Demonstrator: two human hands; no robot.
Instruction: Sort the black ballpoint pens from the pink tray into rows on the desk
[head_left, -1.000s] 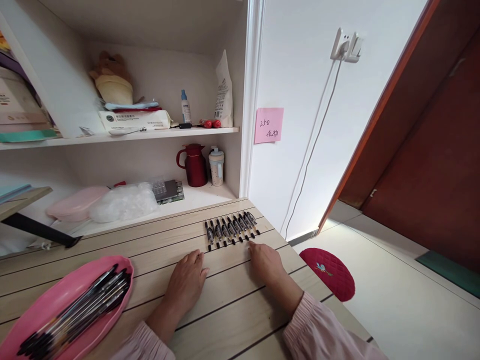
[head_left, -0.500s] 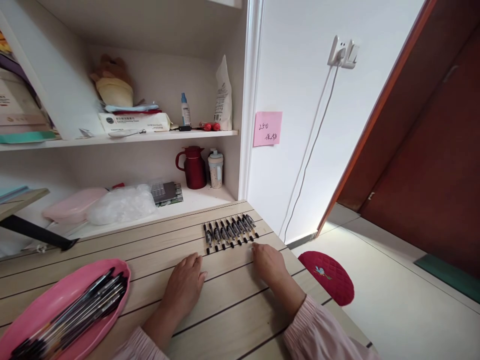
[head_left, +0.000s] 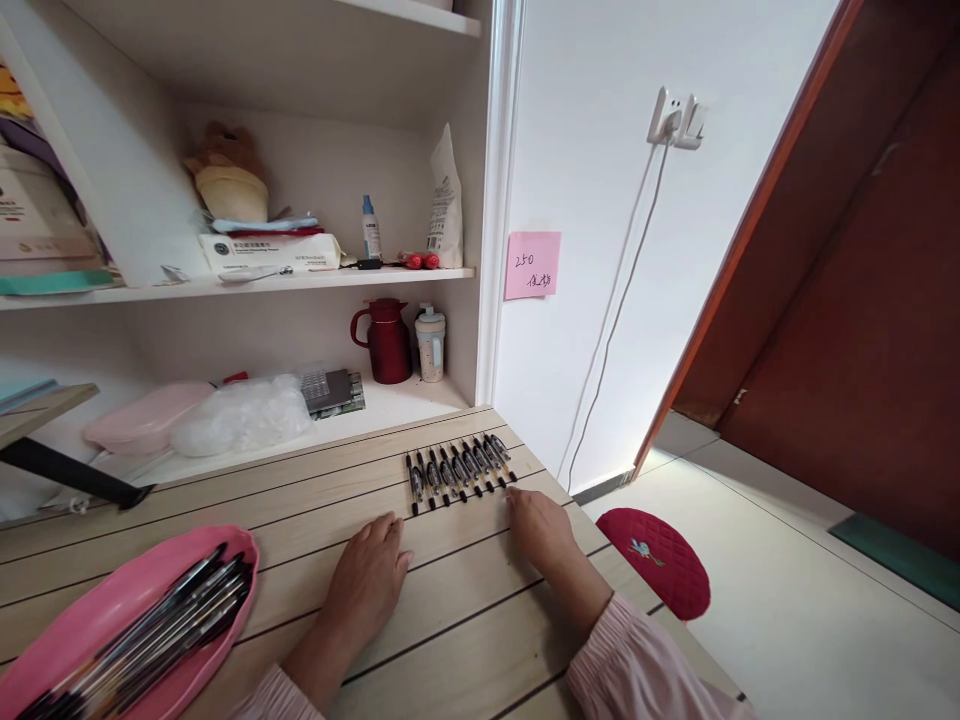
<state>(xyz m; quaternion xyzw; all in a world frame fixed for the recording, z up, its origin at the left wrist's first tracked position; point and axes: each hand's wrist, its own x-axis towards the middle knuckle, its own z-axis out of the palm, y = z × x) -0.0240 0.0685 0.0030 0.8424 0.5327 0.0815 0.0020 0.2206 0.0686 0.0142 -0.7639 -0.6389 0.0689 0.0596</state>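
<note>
Head view showed me the pens [head_left: 459, 470] rowed on the table [head_left: 457, 585] beyond the left hand [head_left: 370, 568], flat and empty, and the right hand [head_left: 543, 530], curled, grip unclear. I judged them light, stiff and slick, best pinched mid-barrel.

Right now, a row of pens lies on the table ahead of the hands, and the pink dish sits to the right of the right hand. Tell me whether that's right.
Not quite: the head view shows the pink dish to the left of the left hand. The row of pens is where you say.
</note>
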